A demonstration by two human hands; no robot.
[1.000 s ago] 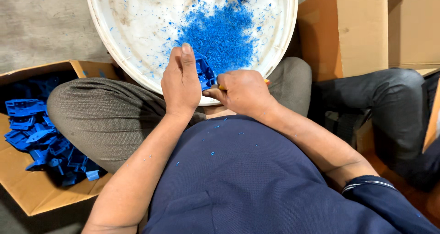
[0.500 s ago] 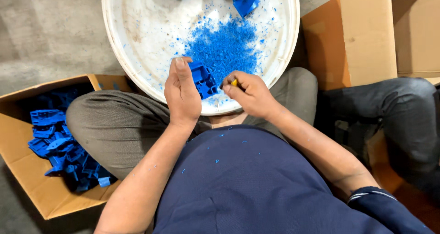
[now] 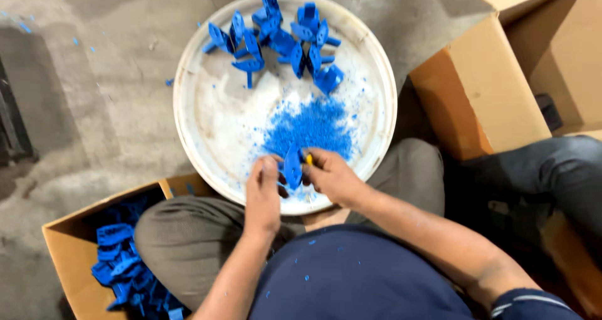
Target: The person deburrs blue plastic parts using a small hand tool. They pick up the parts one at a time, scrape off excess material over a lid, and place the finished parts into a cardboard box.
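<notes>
My left hand (image 3: 263, 197) grips a blue plastic part (image 3: 292, 167) over the near rim of a round white tray (image 3: 207, 116). My right hand (image 3: 332, 177) is closed on a small yellow-handled tool (image 3: 308, 159) pressed against that part. A heap of blue shavings (image 3: 308, 127) lies on the tray just beyond my hands. Several more blue plastic parts (image 3: 276, 34) are piled at the tray's far side.
An open cardboard box (image 3: 72, 257) with several blue parts (image 3: 125, 270) sits at my left knee. Larger cardboard boxes (image 3: 483, 94) stand at the right, and another person's leg in dark trousers (image 3: 552, 176) is beside them. Grey concrete floor (image 3: 88, 100) surrounds the tray.
The view has tilted up and away, bringing the far pile of blue parts into sight. My hands stay together on the blue part, which has turned more upright.
</notes>
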